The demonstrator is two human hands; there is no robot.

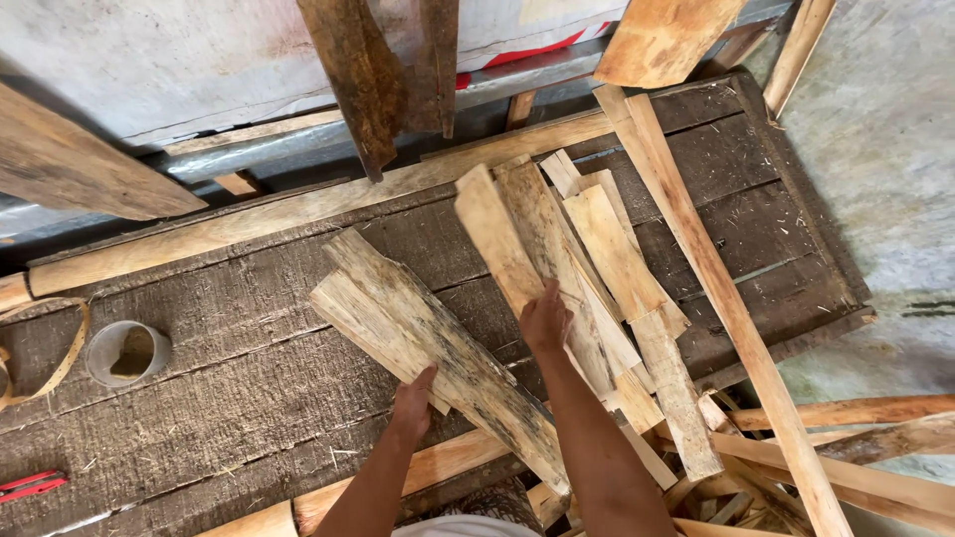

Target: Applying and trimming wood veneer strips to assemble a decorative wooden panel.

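Sorting looks half done: left hand (413,398) grips a spotted plank (438,348), right hand (546,318) presses flat on the pile (587,268) at 3 o'clock on the desk (219,338).

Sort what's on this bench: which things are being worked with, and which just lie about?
In hand:
left hand gripping the stained plank
right hand on the fanned pale slats

Lying about:
short tube
red tool
curled strip
long batten
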